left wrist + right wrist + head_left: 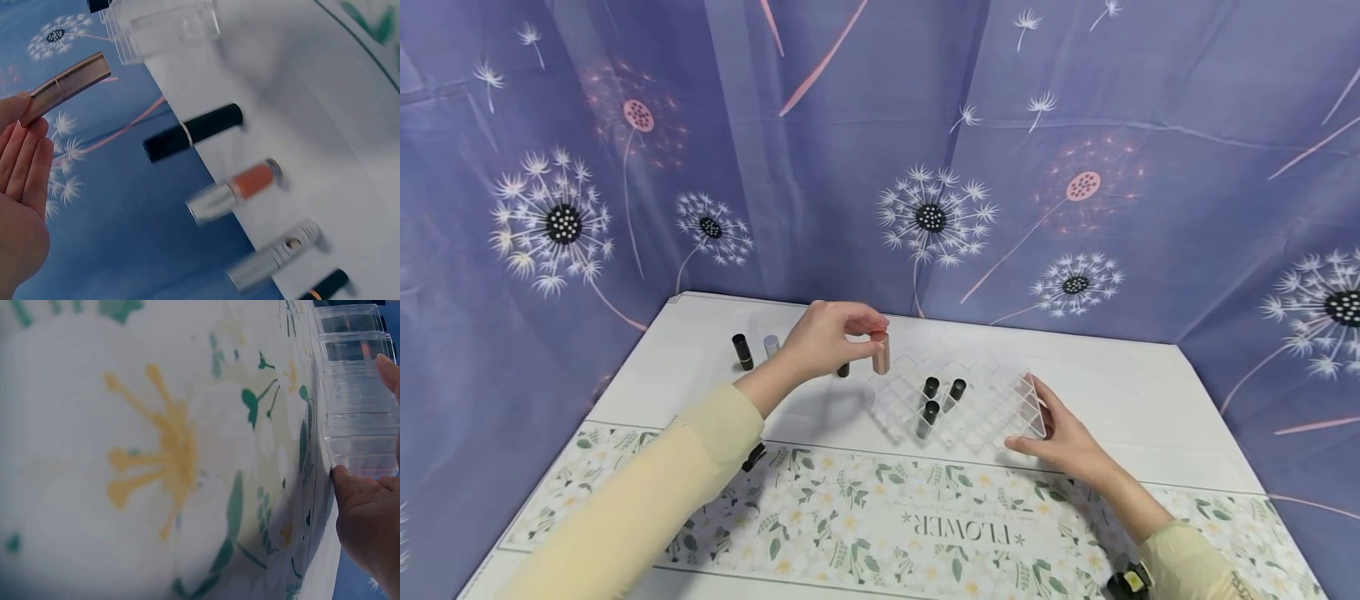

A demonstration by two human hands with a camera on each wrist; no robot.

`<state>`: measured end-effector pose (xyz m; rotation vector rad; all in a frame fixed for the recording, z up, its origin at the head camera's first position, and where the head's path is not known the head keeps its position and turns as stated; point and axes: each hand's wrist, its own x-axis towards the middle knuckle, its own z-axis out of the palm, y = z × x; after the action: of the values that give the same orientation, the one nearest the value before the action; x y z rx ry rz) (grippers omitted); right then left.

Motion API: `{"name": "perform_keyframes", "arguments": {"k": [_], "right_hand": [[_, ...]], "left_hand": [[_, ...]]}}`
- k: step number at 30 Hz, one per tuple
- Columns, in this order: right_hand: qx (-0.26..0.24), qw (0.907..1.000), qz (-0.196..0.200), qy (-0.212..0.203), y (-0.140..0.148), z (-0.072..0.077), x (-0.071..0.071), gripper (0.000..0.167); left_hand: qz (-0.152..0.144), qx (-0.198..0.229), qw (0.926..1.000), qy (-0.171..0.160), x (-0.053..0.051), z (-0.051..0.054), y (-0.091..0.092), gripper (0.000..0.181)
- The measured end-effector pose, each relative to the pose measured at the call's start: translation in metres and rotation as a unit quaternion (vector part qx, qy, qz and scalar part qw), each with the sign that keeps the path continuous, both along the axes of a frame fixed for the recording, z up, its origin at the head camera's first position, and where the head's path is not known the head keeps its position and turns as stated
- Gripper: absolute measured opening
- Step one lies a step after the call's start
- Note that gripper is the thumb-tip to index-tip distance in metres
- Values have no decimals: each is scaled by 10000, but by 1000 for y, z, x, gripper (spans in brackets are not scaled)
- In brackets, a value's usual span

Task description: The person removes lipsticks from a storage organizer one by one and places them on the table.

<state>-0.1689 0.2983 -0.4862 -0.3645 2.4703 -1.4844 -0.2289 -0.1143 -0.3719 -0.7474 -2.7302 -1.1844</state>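
My left hand [835,340] pinches a rose-gold lipstick tube [882,353] by its upper end, just above the left end of a clear compartment organizer [977,417]. The left wrist view shows the same tube [65,87] between thumb and fingertips. Three black-capped tubes [930,412] stand in the organizer's left half. At the organizer's right end, my right hand [1067,437] grips its side, thumb at the near corner and fingers at the far one. The right wrist view shows this hand [369,512] against the clear wall [359,447].
Left of the organizer, a row of tubes stands on the white table [647,375]: a black one [742,352], a silver one [771,345], an orange-and-silver one [234,190] and another black one [194,132]. A floral mat [850,517] lies along the front; a patterned curtain [820,167] hangs behind.
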Motion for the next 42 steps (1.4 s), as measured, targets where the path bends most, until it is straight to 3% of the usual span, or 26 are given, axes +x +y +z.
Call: {"name": "perform_keyframes", "arguments": {"k": [13, 32, 42], "right_hand": [[75, 9999, -91, 34, 2, 2, -2, 114], [69, 9999, -80, 25, 1, 0, -1, 115], [120, 9999, -48, 50, 0, 0, 0, 115]], "left_hand": [[473, 71, 9986, 211, 18, -4, -59, 31], [1120, -428, 9918, 446, 40, -24, -138, 28], [1382, -714, 9853, 708, 50, -32, -165, 28]]}}
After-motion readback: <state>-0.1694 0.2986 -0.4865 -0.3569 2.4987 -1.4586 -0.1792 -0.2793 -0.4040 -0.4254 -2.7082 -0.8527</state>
